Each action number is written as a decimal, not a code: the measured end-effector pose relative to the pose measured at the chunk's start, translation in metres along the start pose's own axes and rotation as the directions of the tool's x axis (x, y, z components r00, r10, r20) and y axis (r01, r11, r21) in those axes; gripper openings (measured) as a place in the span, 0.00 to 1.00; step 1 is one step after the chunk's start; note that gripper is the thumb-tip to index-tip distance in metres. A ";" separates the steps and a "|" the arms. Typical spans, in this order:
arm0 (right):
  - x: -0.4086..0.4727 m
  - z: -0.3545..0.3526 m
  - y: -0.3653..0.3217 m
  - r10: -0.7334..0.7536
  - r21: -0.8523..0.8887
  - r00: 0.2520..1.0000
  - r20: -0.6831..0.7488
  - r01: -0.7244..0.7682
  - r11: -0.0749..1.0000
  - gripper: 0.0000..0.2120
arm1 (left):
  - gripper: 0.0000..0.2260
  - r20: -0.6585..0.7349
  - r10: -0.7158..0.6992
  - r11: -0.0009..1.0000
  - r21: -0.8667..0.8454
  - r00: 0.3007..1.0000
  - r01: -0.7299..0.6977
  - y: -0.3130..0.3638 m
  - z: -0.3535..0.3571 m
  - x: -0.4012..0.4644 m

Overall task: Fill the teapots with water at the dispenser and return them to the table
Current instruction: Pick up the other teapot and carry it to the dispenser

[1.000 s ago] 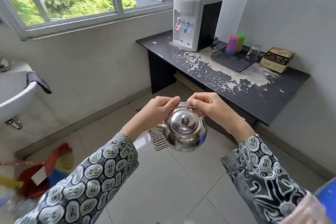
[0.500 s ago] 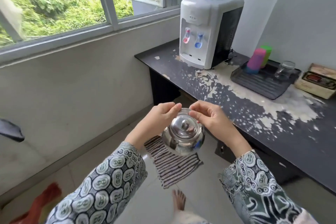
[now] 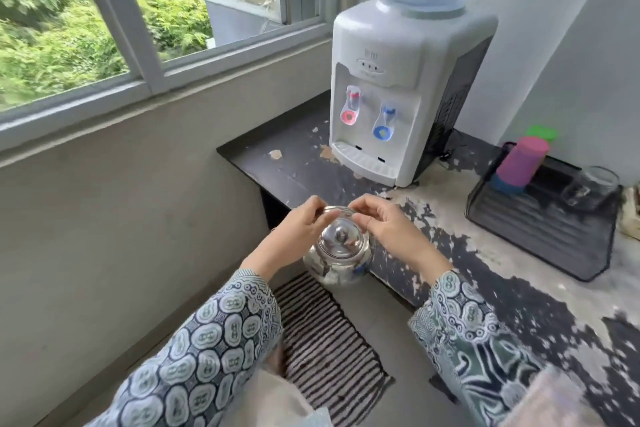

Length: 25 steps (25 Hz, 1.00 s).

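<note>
Steel teapot (image 3: 341,255), lid on, hangs by its wire handle at the near edge of the black counter (image 3: 519,291), above the striped mat (image 3: 329,333). Left hand (image 3: 294,230) and right hand (image 3: 388,227) each pinch the handle from either side. White dispenser (image 3: 405,90) stands at the counter's far end, red and blue taps facing the teapot, well apart from it.
</note>
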State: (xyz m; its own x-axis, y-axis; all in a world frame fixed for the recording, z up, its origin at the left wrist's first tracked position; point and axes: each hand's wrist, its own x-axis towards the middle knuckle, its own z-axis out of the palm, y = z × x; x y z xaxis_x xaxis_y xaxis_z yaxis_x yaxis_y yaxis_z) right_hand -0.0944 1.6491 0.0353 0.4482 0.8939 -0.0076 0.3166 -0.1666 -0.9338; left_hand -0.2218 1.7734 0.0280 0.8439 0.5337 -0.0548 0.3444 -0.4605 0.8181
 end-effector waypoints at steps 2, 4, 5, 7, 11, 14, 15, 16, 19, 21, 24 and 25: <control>0.045 0.003 0.008 0.023 -0.008 0.999 -0.038 -0.024 1.000 0.04 | 0.08 0.030 0.006 1.000 0.020 1.000 -0.006 -0.020 -0.017 0.047; 0.089 0.006 0.015 0.044 -0.001 0.995 -0.084 -0.044 0.999 0.04 | 0.08 0.095 0.025 0.999 0.041 0.995 -0.029 -0.036 -0.037 0.095; 0.111 0.008 0.017 0.067 0.010 0.991 -0.112 -0.066 0.998 0.04 | 0.08 0.141 0.030 0.998 0.056 0.990 -0.039 -0.042 -0.047 0.119; 0.145 0.013 0.021 0.122 0.022 0.980 -0.158 -0.120 0.993 0.04 | 0.08 0.225 0.036 0.995 0.083 0.974 -0.056 -0.056 -0.064 0.160; 0.206 0.019 0.026 0.192 0.038 0.953 -0.235 -0.189 0.981 0.04 | 0.09 0.333 0.058 0.995 0.061 0.941 -0.083 -0.080 -0.088 0.231; 0.233 0.021 0.030 0.263 0.059 0.928 -0.264 -0.257 0.965 0.04 | 0.09 0.383 0.062 0.994 0.054 0.922 -0.090 -0.092 -0.094 0.267; 0.240 0.021 0.033 0.277 0.080 0.919 -0.281 -0.265 0.961 0.05 | 0.09 0.395 0.067 0.995 0.044 0.916 -0.091 -0.095 -0.093 0.278; 0.245 0.021 0.035 0.287 0.093 0.910 -0.299 -0.271 0.958 0.07 | 0.08 0.404 0.072 0.995 0.029 0.912 -0.091 -0.098 -0.093 0.287; 0.253 0.021 0.040 0.288 0.043 0.896 -0.339 -0.291 0.956 0.12 | 0.09 0.401 0.101 0.995 -0.052 0.911 -0.087 -0.104 -0.093 0.298; 0.254 0.025 0.042 0.276 -0.004 0.884 -0.377 -0.300 0.954 0.10 | 0.08 0.406 0.135 0.989 -0.111 0.904 -0.098 -0.112 -0.093 0.297; 0.244 0.035 0.044 0.191 -0.088 0.895 -0.403 -0.246 0.965 0.07 | 0.08 0.417 0.221 0.968 -0.205 0.882 -0.146 -0.123 -0.096 0.287; 0.239 0.039 0.046 0.170 -0.106 0.903 -0.395 -0.228 0.968 0.07 | 0.08 0.419 0.256 0.960 -0.215 0.871 -0.178 -0.128 -0.097 0.283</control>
State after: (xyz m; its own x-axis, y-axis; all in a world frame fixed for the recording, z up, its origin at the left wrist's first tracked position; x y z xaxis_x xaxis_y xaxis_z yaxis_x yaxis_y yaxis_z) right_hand -0.0050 1.8712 -0.0229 0.7883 0.6148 -0.0241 0.2928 -0.4093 -0.8642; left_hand -0.0666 2.0519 -0.0367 0.9956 0.0503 -0.0784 0.0918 -0.3849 0.9184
